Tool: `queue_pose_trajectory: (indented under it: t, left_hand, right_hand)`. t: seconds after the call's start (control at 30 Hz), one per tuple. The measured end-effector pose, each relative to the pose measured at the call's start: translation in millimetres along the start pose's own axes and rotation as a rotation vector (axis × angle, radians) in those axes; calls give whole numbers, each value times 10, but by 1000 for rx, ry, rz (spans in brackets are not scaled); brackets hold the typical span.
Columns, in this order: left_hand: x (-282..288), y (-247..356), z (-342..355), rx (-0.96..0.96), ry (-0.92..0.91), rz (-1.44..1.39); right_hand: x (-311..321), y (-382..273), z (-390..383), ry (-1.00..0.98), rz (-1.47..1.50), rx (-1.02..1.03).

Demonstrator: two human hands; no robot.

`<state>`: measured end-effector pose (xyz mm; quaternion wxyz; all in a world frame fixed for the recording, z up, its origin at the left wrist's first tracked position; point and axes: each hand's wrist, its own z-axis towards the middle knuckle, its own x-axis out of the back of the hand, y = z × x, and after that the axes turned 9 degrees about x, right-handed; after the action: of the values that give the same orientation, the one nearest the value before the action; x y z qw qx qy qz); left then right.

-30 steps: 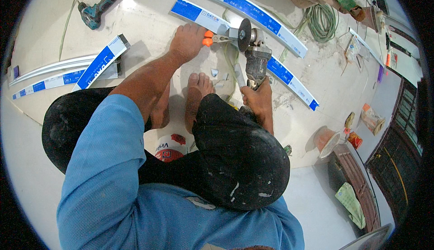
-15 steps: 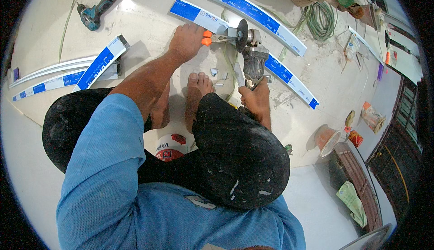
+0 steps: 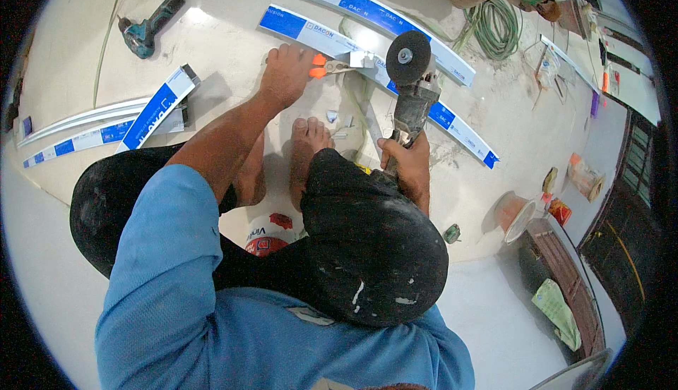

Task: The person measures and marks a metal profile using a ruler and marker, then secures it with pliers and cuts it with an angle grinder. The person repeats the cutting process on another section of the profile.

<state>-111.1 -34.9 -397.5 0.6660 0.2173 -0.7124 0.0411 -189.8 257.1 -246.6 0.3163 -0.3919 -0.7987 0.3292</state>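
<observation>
My right hand is wrapped round the body of an angle grinder. Its dark round disc faces up, to the right of a small silvery metal piece and apart from it. That piece sits at the tip of orange-handled pliers. My left hand is closed at the pliers' handles, with part of the grip hidden behind my fingers. Just beyond lies a long metal strip with blue and white film, partly covered by the grinder.
A second filmed strip lies farther off. At left are a cordless drill and more profiles. A coiled green hose lies far right, a pinkish bucket at right. Between my legs stands a white and red bucket.
The grinder has moved right, away from the small metal piece, and its disc has turned to show its flat face. My left hand and the pliers have shifted slightly left.
</observation>
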Motion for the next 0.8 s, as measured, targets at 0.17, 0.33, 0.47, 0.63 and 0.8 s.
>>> queue_pose_trajectory:
  t: [0.17,0.33,0.47,0.63,0.8]
  left_hand:
    - [198,24,89,-27,38,-7]
    - [302,35,132,-25,-71,74]
    - [284,-19,180,-95,-140,60]
    - [376,-9,216,-106,-308,84]
    - [461,79,233,-48,-367,43]
  right_hand:
    - [151,52,53,-37,56,35]
    - [148,114,18,-39,80,23]
    - [155,219,-10,-48,94,19]
    - [137,337,-86,-56,73,5]
    - [144,439,-141,-59,77,7]
